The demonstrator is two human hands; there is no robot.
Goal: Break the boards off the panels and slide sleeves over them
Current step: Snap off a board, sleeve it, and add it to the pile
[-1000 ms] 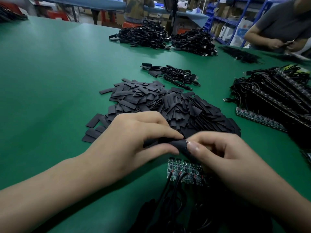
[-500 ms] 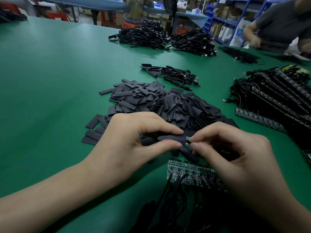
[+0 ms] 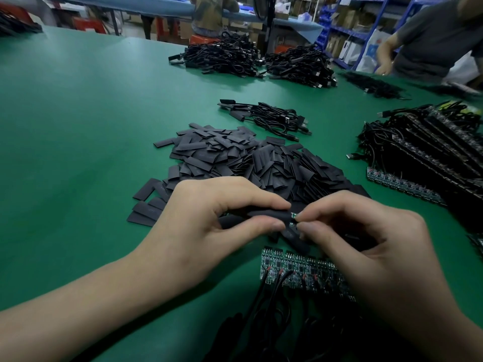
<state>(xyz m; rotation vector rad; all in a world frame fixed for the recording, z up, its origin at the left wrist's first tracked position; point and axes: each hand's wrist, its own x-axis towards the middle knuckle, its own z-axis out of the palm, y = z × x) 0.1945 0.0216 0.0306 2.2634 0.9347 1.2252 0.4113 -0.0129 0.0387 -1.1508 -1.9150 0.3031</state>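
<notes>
My left hand (image 3: pixel 209 226) pinches a black sleeve (image 3: pixel 271 215) between thumb and forefinger. A small green board (image 3: pixel 294 216) pokes from the sleeve's right end, and my right hand (image 3: pixel 371 252) pinches that end with thumb and forefinger. A second dark sleeve (image 3: pixel 294 237) hangs just under my fingertips. Below my hands lies a green panel (image 3: pixel 292 267) of joined boards with black wires running toward me. A large pile of flat black sleeves (image 3: pixel 248 163) spreads behind my hands.
On the right lies a stack of wired panels (image 3: pixel 423 158). A small bundle of sleeved cables (image 3: pixel 271 117) sits behind the sleeve pile, and two big cable heaps (image 3: pixel 256 61) lie farther back. A person in a grey shirt (image 3: pixel 433 40) works at the far right of the green table (image 3: pixel 78 126).
My right hand has lifted and opened its curl slightly, now pinching the board end sticking out of the sleeve. The sleeve has turned more level in my left hand.
</notes>
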